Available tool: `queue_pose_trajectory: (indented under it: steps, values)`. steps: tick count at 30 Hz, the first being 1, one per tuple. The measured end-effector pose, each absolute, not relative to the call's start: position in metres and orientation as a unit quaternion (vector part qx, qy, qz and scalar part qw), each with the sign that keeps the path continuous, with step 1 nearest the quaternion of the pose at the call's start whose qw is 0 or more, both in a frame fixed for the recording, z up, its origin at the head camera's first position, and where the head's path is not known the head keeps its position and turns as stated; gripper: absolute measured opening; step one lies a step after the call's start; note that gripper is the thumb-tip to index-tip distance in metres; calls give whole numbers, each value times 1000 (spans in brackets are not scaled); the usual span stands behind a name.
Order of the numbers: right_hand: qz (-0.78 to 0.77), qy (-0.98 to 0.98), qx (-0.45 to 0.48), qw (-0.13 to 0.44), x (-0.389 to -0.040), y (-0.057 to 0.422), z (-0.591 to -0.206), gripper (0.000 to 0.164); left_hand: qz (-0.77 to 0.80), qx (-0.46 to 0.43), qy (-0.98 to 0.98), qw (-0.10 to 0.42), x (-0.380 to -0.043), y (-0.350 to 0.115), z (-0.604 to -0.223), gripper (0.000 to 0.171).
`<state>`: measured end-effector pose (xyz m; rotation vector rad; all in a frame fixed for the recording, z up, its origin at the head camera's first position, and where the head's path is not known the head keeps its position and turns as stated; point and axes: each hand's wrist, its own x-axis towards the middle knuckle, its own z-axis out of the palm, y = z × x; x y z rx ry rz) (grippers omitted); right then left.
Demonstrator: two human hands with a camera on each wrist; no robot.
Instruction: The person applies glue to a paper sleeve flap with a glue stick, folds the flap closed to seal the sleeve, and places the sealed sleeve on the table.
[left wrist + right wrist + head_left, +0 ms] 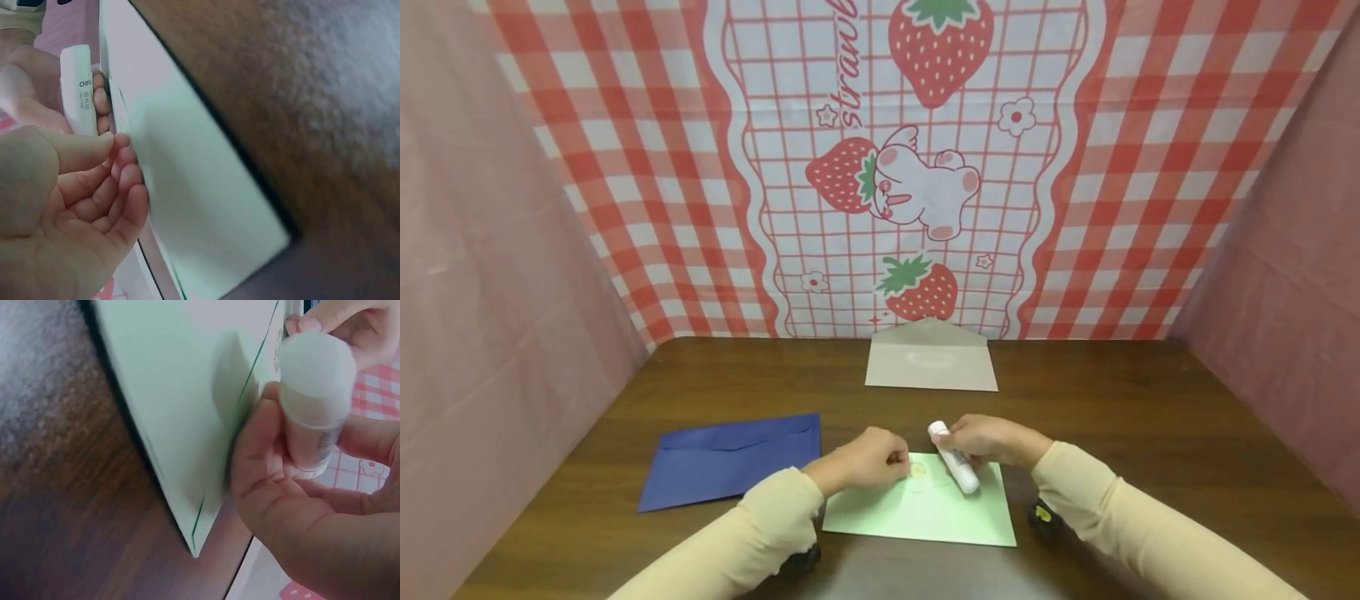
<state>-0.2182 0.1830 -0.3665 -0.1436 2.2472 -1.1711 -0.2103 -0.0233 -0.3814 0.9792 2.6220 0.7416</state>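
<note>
A white glue stick [955,458] with dark print on its barrel is gripped by my right hand [992,437], thumb on one side and fingers curled on the other. It slants over the right part of a light green envelope [925,521], its rounded end [315,365] facing the right wrist camera. My left hand [868,458] lies over the envelope's upper left part, fingers curled, thumb tip meeting the index fingertip. Nothing shows between them in the left wrist view. Beside these fingertips is a small round gold pattern [919,472] on the envelope.
A blue envelope [722,475] lies to the left on the brown wooden table [1097,392]. A pale grey envelope [928,371], its flap raised, lies at the table's back edge. Behind rises a red and white strawberry cloth [647,150]; pink cloth [1285,275] hangs at both sides.
</note>
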Motion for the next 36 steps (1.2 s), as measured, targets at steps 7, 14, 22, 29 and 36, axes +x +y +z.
queue_pose_trajectory:
  steps: [7, 14, 22, 29, 36]
  values:
    - [-472, 837, -28, 274, -217, 197, -363, 36, 286, 331, 888, 141, -209, -41, -373, 16]
    - [-457, 848, -56, 262, -208, 226, -351, 44, 223, 360, 899, 114, -215, -75, -369, 38]
    - [-510, 813, -78, 271, -204, 259, -344, 54, 124, 373, 913, 112, -214, -98, -372, 71]
    - [-544, 785, -85, 283, -209, 269, -340, 58, 145, 357, 918, 96, -215, -98, -372, 76]
    - [-566, 767, -96, 287, -208, 271, -337, 56, 236, 310, 911, 137, -218, -100, -365, 48]
